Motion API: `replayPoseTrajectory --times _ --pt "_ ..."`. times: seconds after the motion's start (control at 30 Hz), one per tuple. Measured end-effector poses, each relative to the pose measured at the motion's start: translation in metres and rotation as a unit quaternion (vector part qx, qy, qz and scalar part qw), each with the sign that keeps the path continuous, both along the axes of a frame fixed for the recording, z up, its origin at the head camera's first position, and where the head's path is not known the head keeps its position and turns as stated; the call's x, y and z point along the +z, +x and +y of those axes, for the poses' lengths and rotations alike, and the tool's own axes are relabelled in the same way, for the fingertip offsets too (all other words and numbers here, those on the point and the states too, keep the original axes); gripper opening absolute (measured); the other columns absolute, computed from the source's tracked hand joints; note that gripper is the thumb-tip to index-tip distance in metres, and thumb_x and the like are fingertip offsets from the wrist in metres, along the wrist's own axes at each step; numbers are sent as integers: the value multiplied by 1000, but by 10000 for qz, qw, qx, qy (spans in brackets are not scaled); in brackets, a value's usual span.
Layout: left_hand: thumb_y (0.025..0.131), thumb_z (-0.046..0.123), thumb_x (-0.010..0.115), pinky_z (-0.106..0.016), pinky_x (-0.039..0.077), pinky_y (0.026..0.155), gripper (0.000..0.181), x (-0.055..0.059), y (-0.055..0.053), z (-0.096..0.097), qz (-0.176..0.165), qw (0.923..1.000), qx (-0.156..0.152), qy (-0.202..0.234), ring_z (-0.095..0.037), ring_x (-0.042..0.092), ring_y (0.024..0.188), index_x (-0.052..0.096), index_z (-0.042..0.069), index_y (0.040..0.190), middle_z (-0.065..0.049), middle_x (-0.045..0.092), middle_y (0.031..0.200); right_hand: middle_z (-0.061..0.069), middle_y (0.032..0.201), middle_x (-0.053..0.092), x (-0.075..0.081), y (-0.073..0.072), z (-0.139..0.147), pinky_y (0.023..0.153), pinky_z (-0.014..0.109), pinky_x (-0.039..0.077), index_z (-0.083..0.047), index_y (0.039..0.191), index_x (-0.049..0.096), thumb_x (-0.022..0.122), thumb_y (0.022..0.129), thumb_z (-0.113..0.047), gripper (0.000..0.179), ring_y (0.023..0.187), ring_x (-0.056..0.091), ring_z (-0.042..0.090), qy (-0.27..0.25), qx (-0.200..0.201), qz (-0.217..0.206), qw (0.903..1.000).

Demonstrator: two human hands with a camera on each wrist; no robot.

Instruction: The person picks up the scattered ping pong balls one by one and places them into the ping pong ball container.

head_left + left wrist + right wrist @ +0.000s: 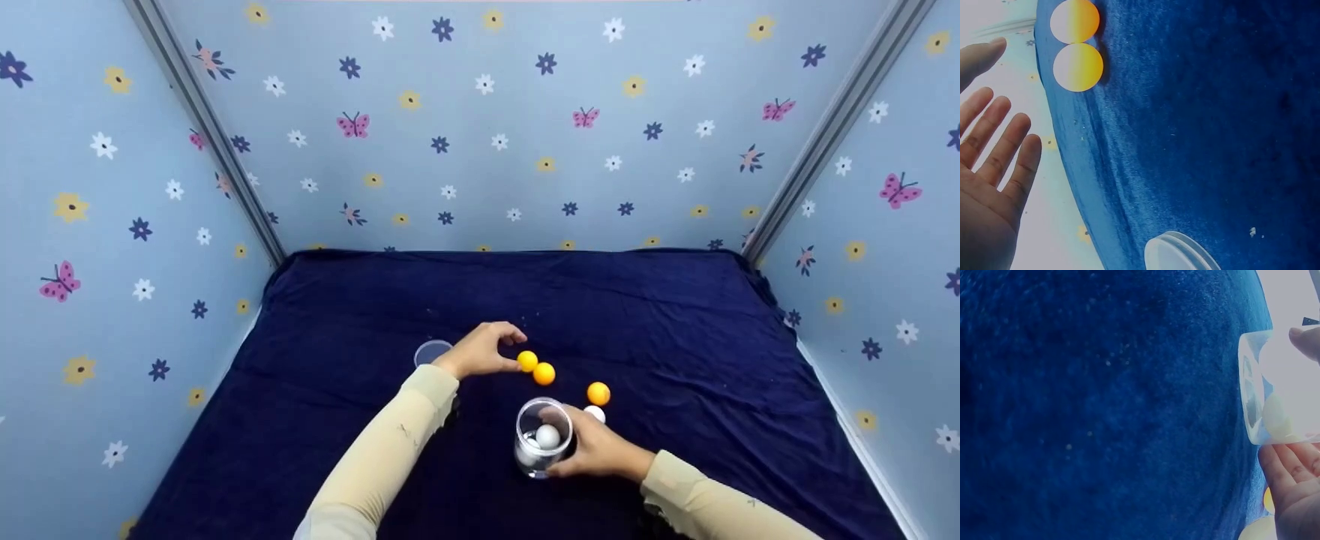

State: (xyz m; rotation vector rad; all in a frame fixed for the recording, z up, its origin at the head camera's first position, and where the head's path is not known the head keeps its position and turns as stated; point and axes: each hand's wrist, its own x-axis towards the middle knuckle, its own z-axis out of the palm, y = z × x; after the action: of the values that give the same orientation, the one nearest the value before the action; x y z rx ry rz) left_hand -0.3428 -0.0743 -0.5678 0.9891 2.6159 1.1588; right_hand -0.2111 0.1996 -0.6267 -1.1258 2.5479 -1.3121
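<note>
Two orange ping-pong balls, a left one point(527, 361) and a right one point(544, 373), lie touching on the dark blue cloth. My left hand point(484, 351) is just left of them, thumb and fingers spread apart with nothing between them; the left wrist view shows its palm point(985, 197) bare. My right hand point(600, 448) grips a clear plastic jar point(535, 474) from the right side, thumb and fingers on opposite sides of its wall. Inside the jar are white balls, one point(548, 436) showing plainly through the mouth. In the right wrist view the jar's base point(1246, 382) faces left.
A third orange ball point(598, 394) lies beyond the right hand, and a loose white ball point(595, 413) is partly hidden behind that hand. A round clear lid point(433, 354) rests left of the left wrist. Patterned walls point(480, 150) enclose the cloth-covered table point(337, 300).
</note>
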Motion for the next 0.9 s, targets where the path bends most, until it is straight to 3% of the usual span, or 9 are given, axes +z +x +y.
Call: replayPoseTrajectory --times 0.2,0.53,0.87,0.9 --pt "85 9 90 -52 54 110 52 -3 -5 4 -286 9995 57 -121 -37 68 120 71 -4 132 -24 73 132 20 132 73 2 -1 0 113 36 53 3 135 65 101 69 -21 80 120 71 35 67 -14 13 10000" --pt "84 11 91 -49 55 110 62 -17 -11 8 -512 9978 209 -377 -36 68 123 68 0 140 -16 72 140 21 134 72 2 -3 0 115 37 52 3 136 64 101 70 -22 80 123 70 38 35 42 -20 10000" --pt "83 9 89 -48 55 110 61 -24 -12 13 -583 9977 219 -280 -38 69 122 67 -2 139 -15 72 141 22 135 72 0 -3 1 116 35 51 4 136 64 101 70 -21 80 124 69 37 -13 86 -59 9999" --pt "82 15 91 -45 56 109 62 -37 -19 12 -487 9983 166 -268 -35 70 121 69 1 139 -12 72 140 23 135 71 0 -2 1 116 36 51 4 135 64 101 70 -21 80 124 69 37 -9 92 -51 9999"
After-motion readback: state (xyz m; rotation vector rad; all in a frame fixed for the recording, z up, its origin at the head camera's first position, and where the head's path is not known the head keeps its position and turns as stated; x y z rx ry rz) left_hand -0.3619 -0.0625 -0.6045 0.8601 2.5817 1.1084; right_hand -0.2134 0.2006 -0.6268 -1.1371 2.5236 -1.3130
